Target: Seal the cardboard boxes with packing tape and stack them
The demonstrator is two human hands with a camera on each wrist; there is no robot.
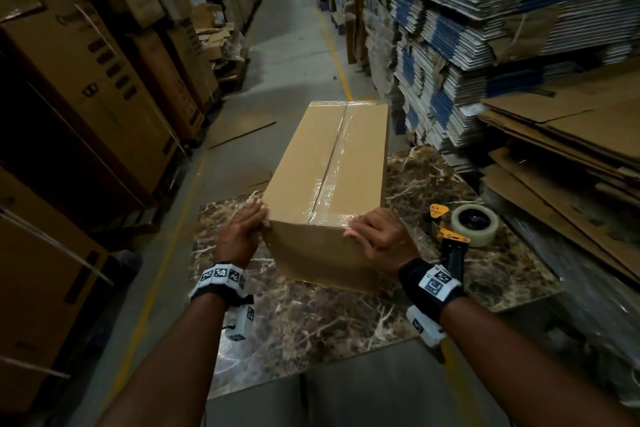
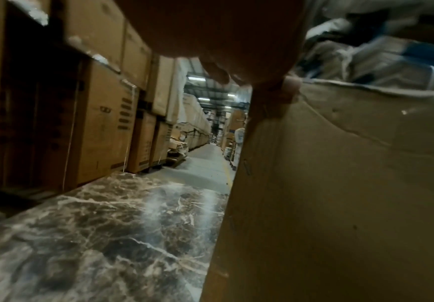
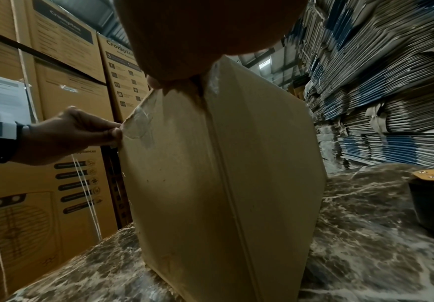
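A long cardboard box lies on a marble-patterned table, its far end reaching past the table's far edge; clear tape runs along its top seam and folds down over the near end; the left hand presses with straight fingers against the box's near left corner, fingertips on the edge where the tape wraps; the right hand lies with fingers flat on the near right top corner, over the tape end; neither hand curls around anything; a tape dispenser with a yellow body and a roll of clear tape rests on the table just right of the right hand; stacked cartons line the left side of the aisle; flattened cardboard bundles pile up on the right.
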